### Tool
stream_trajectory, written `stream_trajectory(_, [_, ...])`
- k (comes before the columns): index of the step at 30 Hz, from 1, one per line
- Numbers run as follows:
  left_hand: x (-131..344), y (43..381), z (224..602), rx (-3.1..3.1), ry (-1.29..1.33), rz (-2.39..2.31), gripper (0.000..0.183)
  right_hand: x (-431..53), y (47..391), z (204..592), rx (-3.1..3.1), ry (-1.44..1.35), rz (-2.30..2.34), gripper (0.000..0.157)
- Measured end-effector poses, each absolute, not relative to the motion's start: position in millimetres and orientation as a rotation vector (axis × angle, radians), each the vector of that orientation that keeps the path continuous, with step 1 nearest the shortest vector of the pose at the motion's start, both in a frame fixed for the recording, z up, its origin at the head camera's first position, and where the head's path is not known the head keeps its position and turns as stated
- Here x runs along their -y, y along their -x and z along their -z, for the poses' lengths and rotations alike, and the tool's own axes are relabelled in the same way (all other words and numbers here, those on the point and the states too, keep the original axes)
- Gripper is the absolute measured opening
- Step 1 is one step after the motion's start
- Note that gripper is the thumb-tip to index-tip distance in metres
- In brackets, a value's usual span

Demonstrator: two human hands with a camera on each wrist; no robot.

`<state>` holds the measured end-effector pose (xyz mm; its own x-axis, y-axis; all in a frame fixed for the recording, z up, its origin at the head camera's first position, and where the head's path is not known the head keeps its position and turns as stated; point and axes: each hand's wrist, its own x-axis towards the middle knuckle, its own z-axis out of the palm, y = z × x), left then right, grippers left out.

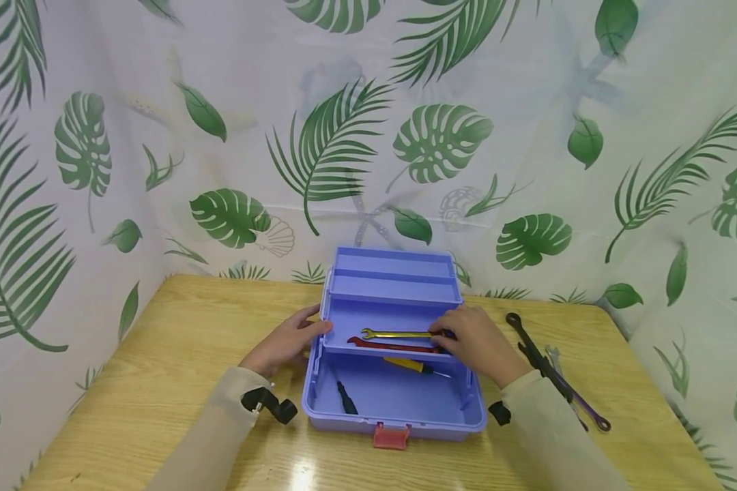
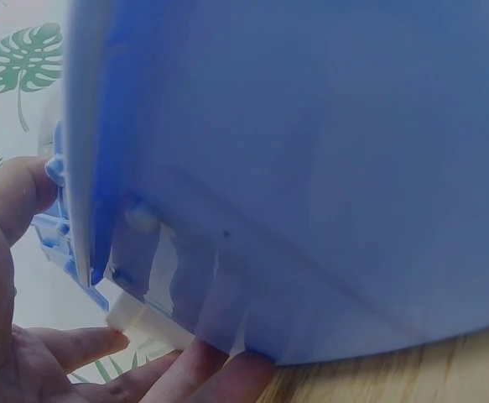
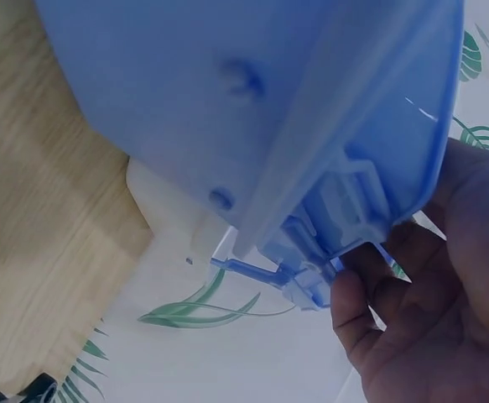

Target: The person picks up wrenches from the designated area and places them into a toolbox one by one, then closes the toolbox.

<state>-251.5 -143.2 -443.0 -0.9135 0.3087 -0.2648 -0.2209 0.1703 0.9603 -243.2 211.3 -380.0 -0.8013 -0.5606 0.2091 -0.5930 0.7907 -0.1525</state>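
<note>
My left hand [image 1: 285,341] holds the left side of the periwinkle plastic toolbox [image 1: 338,424], thumb against its tray's edge. My right hand [image 1: 475,341] is at the toolbox's right side, fingers at the ends of a gold-coloured metal wrench [image 1: 399,335] and a red metal wrench [image 1: 393,346]; I cannot tell whether they pinch either. Both wrenches lie in the toolbox's tray, the red nearer me. In the toolbox's bottom are a yellow-handled tool with a thin shaft [image 1: 408,365] and a slim black tool [image 1: 347,399]. The toolbox stands on the wood-grain counter [image 1: 221,307], dark and silver wrenches [image 1: 543,361] to its right.
</note>
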Motion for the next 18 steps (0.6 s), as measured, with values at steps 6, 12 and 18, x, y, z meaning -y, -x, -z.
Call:
stream_trajectory(6, [143, 251, 444, -2.051, -0.082, -1.798, 0.079, -212, 246, 380, 2.835, -0.947, -0.292, 0.006])
stream_trajectory(12, [143, 252, 444, -2.055, -0.084, -1.800, 0.078, -212, 246, 380, 2.848, -0.946, -0.304, 0.007])
stream_trajectory(18, [143, 252, 446, -2.044, -0.093, -1.810, 0.078, -230, 243, 380, 2.790, -0.771, -0.662, 0.015])
